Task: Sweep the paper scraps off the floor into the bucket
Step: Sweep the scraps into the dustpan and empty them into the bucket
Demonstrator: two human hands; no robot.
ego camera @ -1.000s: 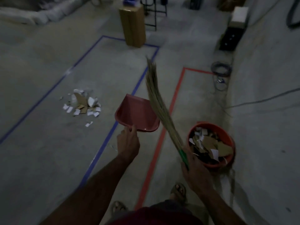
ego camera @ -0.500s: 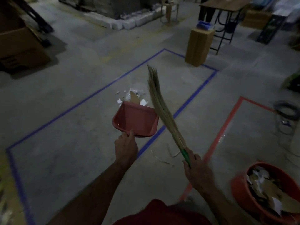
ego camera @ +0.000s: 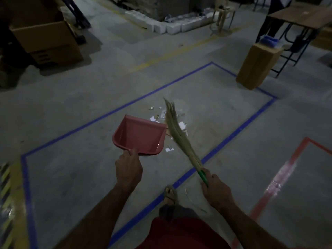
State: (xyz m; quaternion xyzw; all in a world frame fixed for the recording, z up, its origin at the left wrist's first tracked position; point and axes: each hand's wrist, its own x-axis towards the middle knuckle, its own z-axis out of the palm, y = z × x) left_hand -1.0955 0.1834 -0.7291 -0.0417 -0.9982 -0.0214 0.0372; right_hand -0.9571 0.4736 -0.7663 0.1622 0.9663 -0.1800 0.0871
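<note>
A small pile of white and brown paper scraps [ego camera: 181,125] lies on the concrete floor inside the blue tape rectangle. My left hand [ego camera: 128,168] grips the handle of a pink dustpan [ego camera: 140,135], which hangs empty above the floor just left of the scraps and hides part of the pile. My right hand [ego camera: 216,190] is closed around the green grip of a straw broom [ego camera: 177,130]; its bristles point up and away across the scraps. The bucket is out of view.
Blue tape [ego camera: 231,135] outlines the floor area, red tape [ego camera: 273,182] marks another to the right. A tall cardboard box [ego camera: 256,66] stands at the far right corner beside a table [ego camera: 303,18]. Open cartons [ego camera: 48,42] sit at the back left. My sandalled foot [ego camera: 169,194] is below.
The view has swung left and the orange bucket has left the frame. I have stepped closer to the scraps, and the dustpan and broom now hang right over the pile.
</note>
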